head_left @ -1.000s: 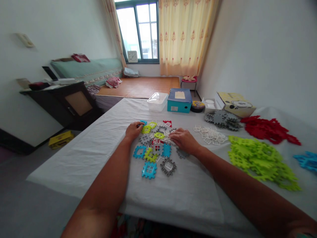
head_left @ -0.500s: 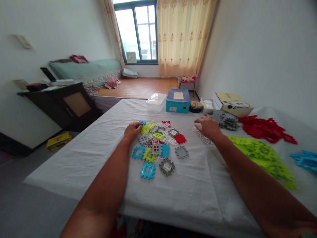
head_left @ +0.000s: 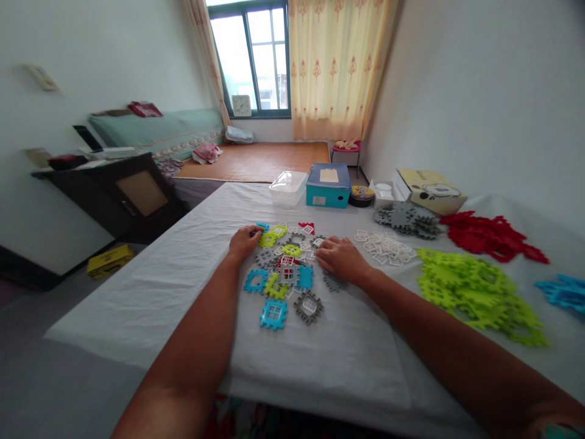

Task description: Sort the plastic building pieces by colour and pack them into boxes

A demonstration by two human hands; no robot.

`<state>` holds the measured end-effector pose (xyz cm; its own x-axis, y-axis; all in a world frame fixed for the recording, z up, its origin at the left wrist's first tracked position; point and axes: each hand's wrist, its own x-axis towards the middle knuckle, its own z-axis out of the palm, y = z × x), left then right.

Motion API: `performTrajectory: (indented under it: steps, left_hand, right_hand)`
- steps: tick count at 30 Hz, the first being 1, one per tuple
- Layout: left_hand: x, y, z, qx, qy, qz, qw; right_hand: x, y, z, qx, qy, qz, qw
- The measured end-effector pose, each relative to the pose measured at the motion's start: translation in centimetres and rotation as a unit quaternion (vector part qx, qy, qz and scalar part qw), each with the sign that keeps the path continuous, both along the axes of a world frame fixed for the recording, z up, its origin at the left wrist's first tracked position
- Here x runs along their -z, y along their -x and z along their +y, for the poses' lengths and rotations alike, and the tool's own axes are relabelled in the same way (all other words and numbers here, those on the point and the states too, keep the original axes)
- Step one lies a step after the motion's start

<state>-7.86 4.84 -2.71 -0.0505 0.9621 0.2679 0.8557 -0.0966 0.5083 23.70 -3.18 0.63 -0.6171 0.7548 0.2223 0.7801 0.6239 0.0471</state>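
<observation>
A mixed pile of plastic building-block panels with toothed edges lies on the cloth-covered table. At its left edge rests my left hand, fingers curled beside a blue panel and a lime panel; what they hold is hidden. My right hand lies palm down over the pile's right side, fingers bent a little apart. Its fingertips touch white window pieces and a dark grey panel, and it partly covers a grey panel. Nearer me lie a blue panel with a window and a dark grey one.
Sorted heaps stand on the right: white window pieces, grey panels, red panels, lime panels and blue panels. Behind are a clear plastic box, a blue box, a round tin and a yellow box.
My right hand has moved left from the white window pieces to the mixed pile, now covering the red panel there. My left hand has stayed in place.
</observation>
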Motion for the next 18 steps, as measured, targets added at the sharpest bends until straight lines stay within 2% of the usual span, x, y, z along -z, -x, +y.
performTrajectory:
  steps: [4,7,11,14,16,18]
  left_hand:
    - [0.1,0.1,0.1,-0.003,0.002,0.002,1.0]
    - [0.2,0.3,0.3,-0.002,0.002,0.002,1.0]
    - [0.2,0.3,0.4,0.005,0.001,0.008,1.0]
    - [0.1,0.4,0.3,0.002,0.007,0.009,1.0]
    - [0.2,0.4,0.3,0.001,0.009,0.009,1.0]
    - [0.3,0.4,0.4,0.002,0.007,0.01,1.0]
  right_hand:
    - [0.1,0.1,0.0,0.035,0.01,0.031,0.999]
    - [0.5,0.1,0.0,0.037,0.018,0.063,0.997]
    - [1.1,0.3,0.2,0.039,0.053,0.178,0.982]
    - [0.7,-0.2,0.9,0.053,0.079,0.254,0.963]
    - [0.0,-1.4,1.8,0.09,0.083,0.273,0.954]
    - [-1.0,-3.5,2.7,0.159,0.063,0.24,0.955]
